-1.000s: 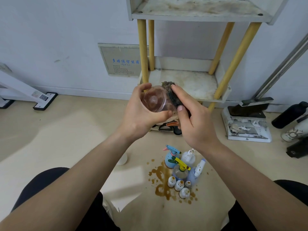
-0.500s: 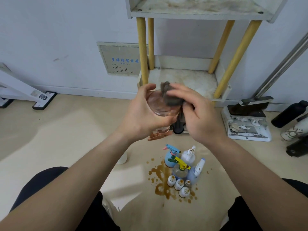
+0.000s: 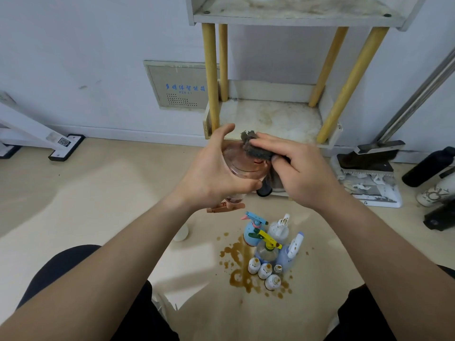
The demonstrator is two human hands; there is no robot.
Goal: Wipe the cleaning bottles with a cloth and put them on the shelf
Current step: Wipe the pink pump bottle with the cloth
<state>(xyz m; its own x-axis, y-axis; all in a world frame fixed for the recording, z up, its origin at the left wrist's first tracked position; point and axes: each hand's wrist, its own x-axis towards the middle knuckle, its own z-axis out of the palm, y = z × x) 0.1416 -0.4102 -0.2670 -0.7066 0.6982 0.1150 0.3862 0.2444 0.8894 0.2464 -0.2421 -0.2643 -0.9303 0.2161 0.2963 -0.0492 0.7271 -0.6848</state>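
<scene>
— Beige floor [image 3: 103,193], brown spill [image 3: 242,273] beneath the spare bottles [image 3: 267,252]. Your hands?
— Your left hand [image 3: 216,175] clamps the pink spray bottle [image 3: 242,164] before the shelf [image 3: 270,119]; your right hand [image 3: 299,172] presses the grey cloth [image 3: 256,150] onto it.

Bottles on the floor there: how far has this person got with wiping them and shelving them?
Nothing looks finished: both levels of the shelf are bare. In hand is one pinkish spray bottle, gripped upside down by the left hand while the right hand rubs it with a grey cloth. Left: the cluster of bottles standing on the floor around a brown spill.
</scene>
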